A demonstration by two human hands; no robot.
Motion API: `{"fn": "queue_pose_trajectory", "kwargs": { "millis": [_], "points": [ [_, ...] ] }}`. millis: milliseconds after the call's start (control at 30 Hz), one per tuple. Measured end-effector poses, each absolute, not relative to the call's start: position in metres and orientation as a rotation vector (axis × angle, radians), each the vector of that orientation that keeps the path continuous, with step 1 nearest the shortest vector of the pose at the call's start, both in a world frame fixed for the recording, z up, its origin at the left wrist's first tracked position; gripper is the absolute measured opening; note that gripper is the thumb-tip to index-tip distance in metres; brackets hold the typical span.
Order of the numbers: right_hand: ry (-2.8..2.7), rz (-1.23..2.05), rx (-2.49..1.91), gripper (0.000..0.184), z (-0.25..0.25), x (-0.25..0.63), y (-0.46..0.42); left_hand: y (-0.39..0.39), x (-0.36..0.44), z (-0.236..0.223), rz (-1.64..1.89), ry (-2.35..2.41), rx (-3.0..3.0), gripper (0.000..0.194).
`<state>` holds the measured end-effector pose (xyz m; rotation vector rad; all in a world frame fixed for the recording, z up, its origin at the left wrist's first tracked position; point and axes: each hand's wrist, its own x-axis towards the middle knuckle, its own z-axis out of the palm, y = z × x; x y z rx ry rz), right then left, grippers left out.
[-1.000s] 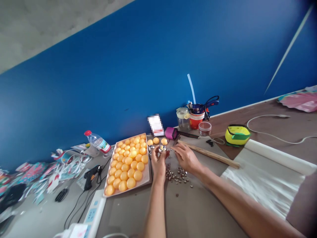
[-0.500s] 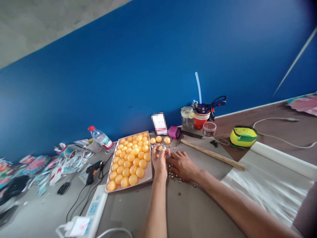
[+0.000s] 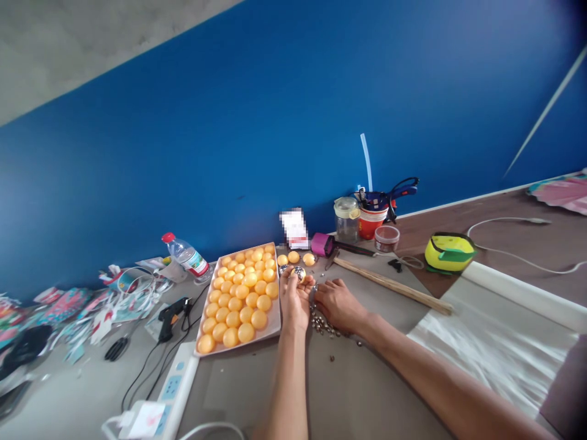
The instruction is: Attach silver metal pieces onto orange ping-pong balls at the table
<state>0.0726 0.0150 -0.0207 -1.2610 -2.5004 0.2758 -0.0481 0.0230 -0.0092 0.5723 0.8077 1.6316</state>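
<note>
My left hand [image 3: 296, 302] is closed on an orange ball [image 3: 299, 274] partly covered with shiny silver pieces, held up between thumb and fingers. Just right of it, my right hand [image 3: 340, 305] has its fingers drawn together low over the table. Whatever its fingertips pinch is too small to make out. Beneath and beside that hand lies a pile of small shiny metal pieces [image 3: 323, 324]. A shallow box [image 3: 277, 324] full of plain orange balls [image 3: 235, 304] stands left of my left hand. Several loose orange balls [image 3: 293, 257] sit beyond my hands.
A wooden stick [image 3: 394, 286] lies to the right, near clear plastic sheeting [image 3: 495, 342]. Behind are a purple-headed tool [image 3: 323, 244], a glass jar [image 3: 347, 220] and a red cup [image 3: 372, 225]. Leftward are a bottle [image 3: 188, 256], a glue gun [image 3: 172, 318] and a power strip [image 3: 177, 382].
My left hand has turned, so the silver-covered ball shows more clearly. My right hand's fingers have drawn closer together near the metal pieces.
</note>
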Motion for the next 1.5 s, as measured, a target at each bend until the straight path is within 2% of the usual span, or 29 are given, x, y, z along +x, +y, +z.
{"fn": "queue_pose_trajectory", "kwargs": {
  "millis": [100,200,600,933,1033,1233,1500],
  "points": [
    [-2.522,0.292,-1.230,0.015,-0.019,0.075,0.013,0.024,-0.051,-0.009,1.605,0.718,0.500,0.027],
    [-2.533,0.296,-1.214,0.014,-0.020,0.073,0.013,0.025,-0.053,-0.011,1.579,0.651,0.477,0.028],
    [-2.305,0.330,-1.245,0.014,-0.023,0.071,0.016,0.023,-0.053,-0.008,1.525,0.710,0.467,0.024],
    [-1.389,1.079,-1.236,0.005,-0.030,0.079,0.032,0.025,-0.052,-0.012,1.567,0.769,0.512,0.030],
    [-1.191,1.276,-1.096,0.015,-0.030,0.079,0.035,0.023,-0.049,-0.009,1.545,0.784,0.579,0.036],
    [-0.979,1.408,-0.926,0.025,-0.025,0.084,0.036,0.020,-0.045,-0.009,1.482,0.820,0.681,0.042],
    [-0.972,1.446,-0.875,0.032,-0.016,0.084,0.033,0.019,-0.044,-0.009,1.431,0.803,0.736,0.047]
  ]
}}
